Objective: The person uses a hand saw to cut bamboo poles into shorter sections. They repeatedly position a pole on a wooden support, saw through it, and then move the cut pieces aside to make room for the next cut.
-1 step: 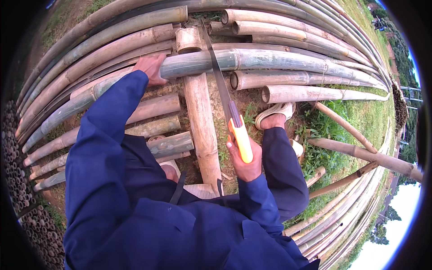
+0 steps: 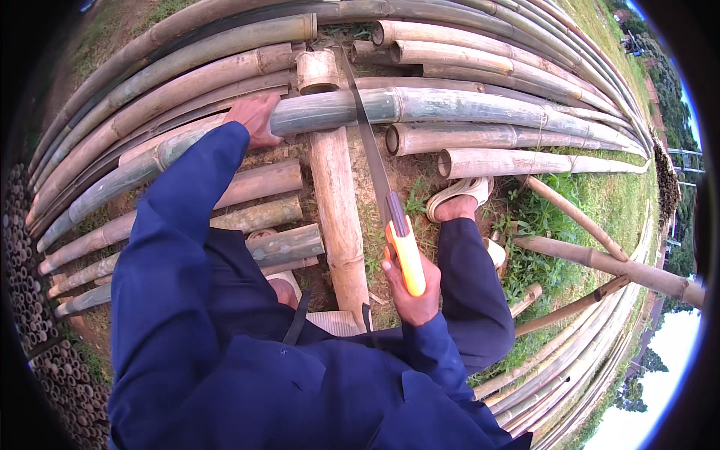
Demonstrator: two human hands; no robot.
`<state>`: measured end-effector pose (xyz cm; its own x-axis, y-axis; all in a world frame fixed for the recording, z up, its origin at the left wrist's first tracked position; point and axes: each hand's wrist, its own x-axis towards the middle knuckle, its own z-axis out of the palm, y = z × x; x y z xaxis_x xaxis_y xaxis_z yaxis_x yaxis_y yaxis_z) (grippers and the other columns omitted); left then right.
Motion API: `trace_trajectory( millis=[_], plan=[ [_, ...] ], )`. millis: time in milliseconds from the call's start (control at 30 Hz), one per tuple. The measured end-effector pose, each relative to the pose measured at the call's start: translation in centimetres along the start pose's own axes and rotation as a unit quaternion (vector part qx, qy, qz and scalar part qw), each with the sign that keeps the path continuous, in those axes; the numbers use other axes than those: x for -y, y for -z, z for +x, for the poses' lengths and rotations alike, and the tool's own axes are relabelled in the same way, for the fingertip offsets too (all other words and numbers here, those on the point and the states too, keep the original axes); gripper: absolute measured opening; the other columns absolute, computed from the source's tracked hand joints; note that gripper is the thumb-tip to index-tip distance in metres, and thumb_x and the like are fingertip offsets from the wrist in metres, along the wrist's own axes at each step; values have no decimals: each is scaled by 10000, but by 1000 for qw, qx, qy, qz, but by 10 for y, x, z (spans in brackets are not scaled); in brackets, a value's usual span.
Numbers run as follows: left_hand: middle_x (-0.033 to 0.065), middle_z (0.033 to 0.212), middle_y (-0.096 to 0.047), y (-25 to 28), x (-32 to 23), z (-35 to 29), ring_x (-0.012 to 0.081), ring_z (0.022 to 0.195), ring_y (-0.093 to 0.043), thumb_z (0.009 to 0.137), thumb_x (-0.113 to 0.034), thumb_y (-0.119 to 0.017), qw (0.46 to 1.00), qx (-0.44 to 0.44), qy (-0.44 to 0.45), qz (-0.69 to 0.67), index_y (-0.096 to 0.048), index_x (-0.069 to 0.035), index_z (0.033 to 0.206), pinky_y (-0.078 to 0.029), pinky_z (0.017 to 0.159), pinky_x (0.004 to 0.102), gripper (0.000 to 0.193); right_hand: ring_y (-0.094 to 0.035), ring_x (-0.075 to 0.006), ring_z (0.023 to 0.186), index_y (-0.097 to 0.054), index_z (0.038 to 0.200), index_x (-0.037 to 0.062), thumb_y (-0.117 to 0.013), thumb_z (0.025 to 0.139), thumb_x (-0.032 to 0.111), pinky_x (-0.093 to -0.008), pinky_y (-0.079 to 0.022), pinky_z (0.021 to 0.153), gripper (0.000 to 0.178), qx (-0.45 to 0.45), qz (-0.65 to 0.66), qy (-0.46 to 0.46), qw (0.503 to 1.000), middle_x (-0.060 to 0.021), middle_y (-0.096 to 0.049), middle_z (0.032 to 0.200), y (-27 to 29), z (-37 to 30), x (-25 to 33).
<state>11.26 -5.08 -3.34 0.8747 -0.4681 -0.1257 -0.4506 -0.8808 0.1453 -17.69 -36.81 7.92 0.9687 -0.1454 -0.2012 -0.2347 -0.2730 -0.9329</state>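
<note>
A long greenish bamboo pole (image 2: 465,106) lies crosswise in front of me, over a thicker bamboo piece (image 2: 337,210) that runs toward me. My left hand (image 2: 256,121) is closed round the pole, left of that support. In my right hand (image 2: 416,291) is the orange-and-yellow handle of a handsaw (image 2: 370,150), thumb along its side. The saw's long dark blade slants up and left across the pole, just right of the support. How deep the teeth sit in the bamboo cannot be made out.
Bamboo poles (image 2: 217,45) lie in rows at the far left, with more poles (image 2: 480,56) at the far right. Shorter cut ends (image 2: 285,246) lie beside my left leg. My sandalled foot (image 2: 459,199) stands on the right, near crossed bamboo props (image 2: 600,259) and green weeds (image 2: 544,225).
My right hand and the saw have come slightly nearer to me, the blade sliding back across the pole. My left hand stays on the pole.
</note>
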Motion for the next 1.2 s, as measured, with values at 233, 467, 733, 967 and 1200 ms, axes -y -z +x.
trace_trajectory(
  millis=[233, 467, 733, 967, 1200],
  plan=[
    [249, 1116, -696, 3, -13, 9, 419, 992, -690, 657, -426, -833, 998, 57, 38, -12, -543, -31, 1206, -548, 881, 491, 736, -559, -122, 628, -651, 975, -29, -739, 908, 45, -307, -479, 610, 133, -1, -21, 34, 999, -75, -634, 737, -13, 8, 14],
    [246, 1107, -695, 1, 11, 11, 418, 1007, -684, 661, -420, -823, 1000, -23, -12, -1, -522, -34, 1204, -546, 886, 486, 731, -673, -125, 752, -692, 1171, -42, -745, 898, 40, -285, -541, 728, 290, 7, 2, -16, 1000, -86, -712, 857, 13, -23, 6],
    [237, 1127, -684, 12, -5, 18, 417, 1028, -675, 657, -426, -833, 999, 46, 21, -14, -521, -39, 1195, -537, 896, 494, 733, -559, -102, 629, -693, 994, -45, -736, 929, 90, -293, -461, 588, 156, -8, -36, 47, 998, -69, -654, 731, -27, 80, -10],
    [243, 1184, -675, 4, -1, 11, 415, 1071, -669, 651, -424, -836, 999, 44, 7, -6, -521, -48, 1260, -534, 921, 492, 782, -688, -127, 694, -676, 1193, -79, -731, 897, 31, -277, -538, 676, 320, -13, -71, 33, 997, -123, -724, 798, 12, -31, -12],
    [238, 1145, -687, 22, -3, 24, 430, 1074, -656, 621, -391, -845, 993, 100, 29, -49, -531, -76, 1256, -521, 930, 506, 775, -524, -99, 582, -662, 934, -46, -736, 924, 76, -317, -443, 554, 143, -7, -6, 43, 999, -69, -595, 649, -13, 68, -3]
  ],
)
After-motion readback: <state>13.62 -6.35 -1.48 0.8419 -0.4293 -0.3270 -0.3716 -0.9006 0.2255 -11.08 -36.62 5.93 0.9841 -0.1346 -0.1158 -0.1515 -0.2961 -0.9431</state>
